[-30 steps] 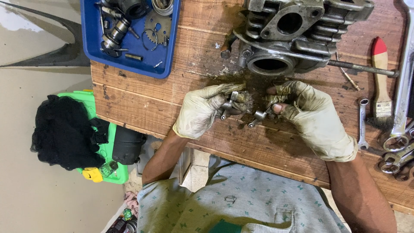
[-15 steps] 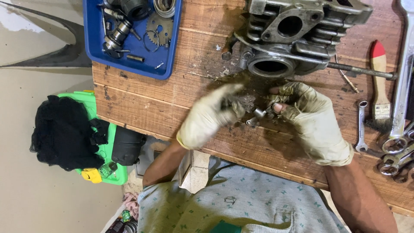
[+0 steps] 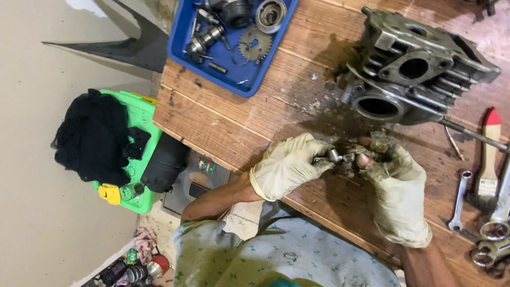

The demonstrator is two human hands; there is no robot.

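Both my hands wear grimy pale latex gloves and meet over the wooden workbench [image 3: 234, 117]. My left hand [image 3: 289, 165] and my right hand [image 3: 396, 183] together pinch a small metal engine part [image 3: 336, 156], a short silvery piece with a round end, held between the fingertips just above the bench. The right glove is torn at a fingertip. Directly beyond the hands lies a greasy grey engine cylinder head [image 3: 411, 74] with a round port facing me.
A blue tray [image 3: 186, 32] with gears, a sprocket and small parts sits at the bench's far left. Spanners [image 3: 459, 199], a red-handled brush [image 3: 486, 154] and ring wrenches lie at the right. Below the bench edge stand a green box [image 3: 141, 114] with black cloth and a dark container.
The view has swung, and the hands now sit nearer the bench's near edge. My left hand has closed back onto the small part after lifting briefly away from it.
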